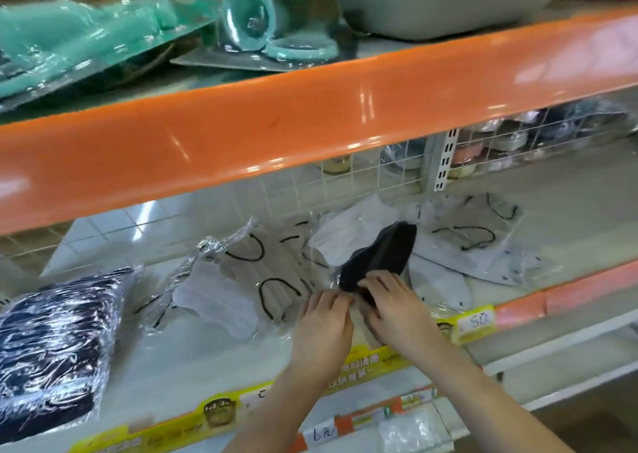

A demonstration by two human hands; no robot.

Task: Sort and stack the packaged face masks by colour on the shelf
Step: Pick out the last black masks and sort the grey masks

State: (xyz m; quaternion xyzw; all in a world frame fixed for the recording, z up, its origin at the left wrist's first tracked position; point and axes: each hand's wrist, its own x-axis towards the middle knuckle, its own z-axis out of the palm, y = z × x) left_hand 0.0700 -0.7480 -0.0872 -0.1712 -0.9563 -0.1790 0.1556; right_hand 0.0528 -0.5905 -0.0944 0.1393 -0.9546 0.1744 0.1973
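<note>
A black packaged mask (381, 254) lies tilted in the middle of the white shelf (207, 356). Both hands hold its near end: my left hand (322, 328) pinches the wrapper's left corner, and my right hand (393, 309) grips it from the right. Left of it lie beige masks with black ear loops (272, 269) and a white mask (221, 300) in clear wrappers. Behind and to the right are white and grey packaged masks (473, 242). A stack of dark navy packaged masks (51, 342) stands at the far left.
An orange shelf edge (310, 114) overhangs close above the hands. The upper shelf carries teal packaged goods (248, 21) and a grey tub (442, 0). A wire grid (379, 176) backs the mask shelf. Yellow price labels (473, 325) line its front edge.
</note>
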